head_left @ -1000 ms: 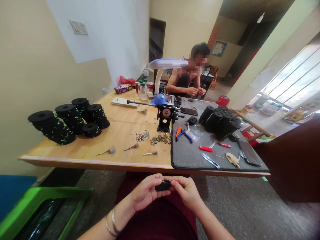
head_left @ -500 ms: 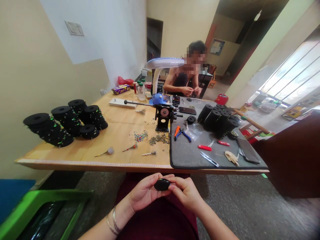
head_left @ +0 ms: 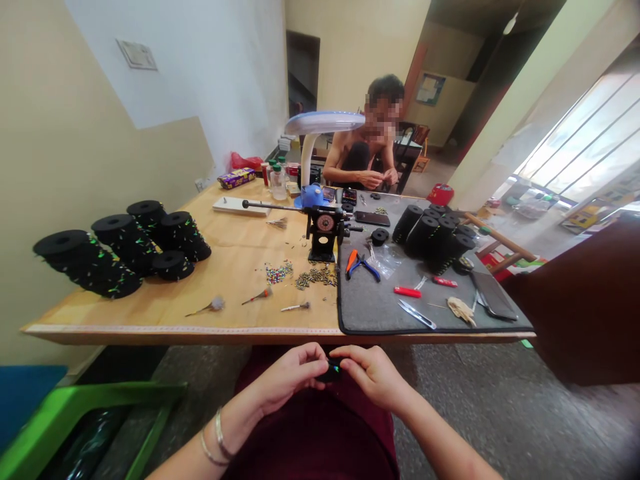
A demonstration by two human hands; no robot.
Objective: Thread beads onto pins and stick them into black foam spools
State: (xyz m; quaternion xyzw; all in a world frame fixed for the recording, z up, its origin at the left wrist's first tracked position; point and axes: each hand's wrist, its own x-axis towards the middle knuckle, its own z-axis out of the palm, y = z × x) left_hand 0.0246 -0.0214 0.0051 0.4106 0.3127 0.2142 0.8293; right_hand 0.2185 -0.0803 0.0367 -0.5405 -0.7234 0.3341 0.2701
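Observation:
My left hand (head_left: 285, 377) and my right hand (head_left: 373, 377) meet over my lap, just below the table's front edge. Both pinch a small black foam disc (head_left: 329, 369) with a green fleck on it; the fingers hide most of it. Bangles sit on my left wrist. On the wooden table (head_left: 165, 320) ahead lie scattered coloured beads (head_left: 277, 272), a heap of small metal pieces (head_left: 314, 277) and three thin feathered sticks (head_left: 257, 295).
Stacks of black discs (head_left: 120, 250) stand at the left, more black rolls (head_left: 435, 233) on the grey mat (head_left: 380, 313) with pliers (head_left: 361, 264), scissors (head_left: 417, 315) and a red tool. A hand winder (head_left: 323, 230) and lamp (head_left: 323, 127) stand mid-table. Another person (head_left: 367, 157) works at the far end. A green stool (head_left: 85, 410) is left of my knees.
My hands have turned the black disc and closed more tightly round it, so less of it shows. The camera has tilted slightly, shifting the table leftward and upward.

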